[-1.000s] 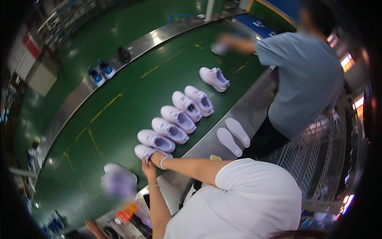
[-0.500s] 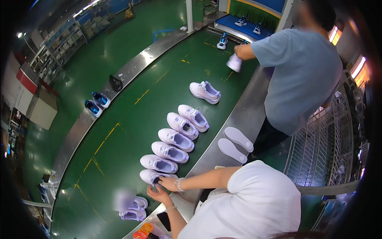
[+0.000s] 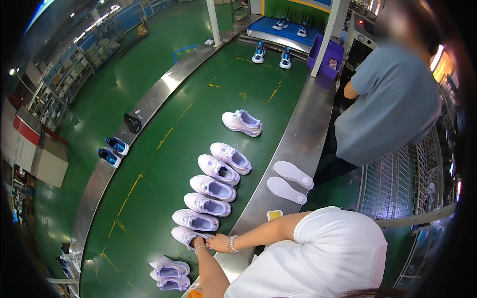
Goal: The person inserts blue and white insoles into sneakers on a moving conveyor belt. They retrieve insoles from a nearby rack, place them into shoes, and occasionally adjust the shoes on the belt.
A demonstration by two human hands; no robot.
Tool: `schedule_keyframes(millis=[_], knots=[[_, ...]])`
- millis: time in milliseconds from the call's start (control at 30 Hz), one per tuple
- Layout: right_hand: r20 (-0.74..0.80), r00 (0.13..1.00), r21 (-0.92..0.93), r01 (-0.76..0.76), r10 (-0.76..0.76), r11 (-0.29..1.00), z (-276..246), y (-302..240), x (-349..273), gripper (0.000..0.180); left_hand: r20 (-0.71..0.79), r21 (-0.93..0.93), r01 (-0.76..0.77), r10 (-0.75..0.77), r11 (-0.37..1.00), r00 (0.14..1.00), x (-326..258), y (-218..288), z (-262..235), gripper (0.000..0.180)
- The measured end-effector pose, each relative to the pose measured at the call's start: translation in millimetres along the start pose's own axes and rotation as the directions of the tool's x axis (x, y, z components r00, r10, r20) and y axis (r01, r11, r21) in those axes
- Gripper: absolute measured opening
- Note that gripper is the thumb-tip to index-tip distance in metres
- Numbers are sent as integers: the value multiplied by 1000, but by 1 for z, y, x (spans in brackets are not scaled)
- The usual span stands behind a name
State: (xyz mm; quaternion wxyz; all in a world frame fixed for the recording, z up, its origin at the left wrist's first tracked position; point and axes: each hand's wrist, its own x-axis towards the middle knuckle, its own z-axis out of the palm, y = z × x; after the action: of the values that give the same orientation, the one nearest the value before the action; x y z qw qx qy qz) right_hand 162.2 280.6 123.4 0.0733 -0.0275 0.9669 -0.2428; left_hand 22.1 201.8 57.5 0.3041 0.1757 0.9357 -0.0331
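A white-and-lavender sneaker (image 3: 182, 235) lies at the near end of a slanting row on the green belt. My left hand (image 3: 198, 242) reaches into its opening, the fingers hidden inside. My right hand (image 3: 217, 243) is closed at the shoe's heel edge, pinching a pale lavender part there; whether this is the heel collar or an insole I cannot tell. Beyond it several matching sneakers (image 3: 195, 220) stand side by side, and one sneaker (image 3: 242, 123) sits apart, farther up. A pair of the same sneakers (image 3: 170, 272) stands at the lower left.
Two white insoles (image 3: 287, 190) lie on the metal ledge (image 3: 301, 130) at my right. A person in a grey-blue shirt (image 3: 385, 109) stands past them beside wire racks (image 3: 400, 181). Blue-and-white shoes (image 3: 285, 57) and a purple bin (image 3: 323, 57) are at the far end. Another dark-blue pair (image 3: 114, 150) sits on the left rail.
My left hand has gone into the near sneaker, and my right hand has shifted to its heel. The other person has drawn their arm back from the belt. The view has shifted slightly.
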Motion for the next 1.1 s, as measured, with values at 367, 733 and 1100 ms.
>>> schedule_keyframes(millis=[367,733,1100], knots=[[57,996,256,52,-69,965,-50,20,-23,20,4,191,-318,323,929,946,-45,20,-11,36],[-387,412,311,-784,825,538,-157,238,-234,27,192,119,-332,307,936,932,10,-59,83,32],[-144,483,62,-867,864,495,-122,251,-292,72,-523,138,-277,307,951,795,-133,24,7,26]])
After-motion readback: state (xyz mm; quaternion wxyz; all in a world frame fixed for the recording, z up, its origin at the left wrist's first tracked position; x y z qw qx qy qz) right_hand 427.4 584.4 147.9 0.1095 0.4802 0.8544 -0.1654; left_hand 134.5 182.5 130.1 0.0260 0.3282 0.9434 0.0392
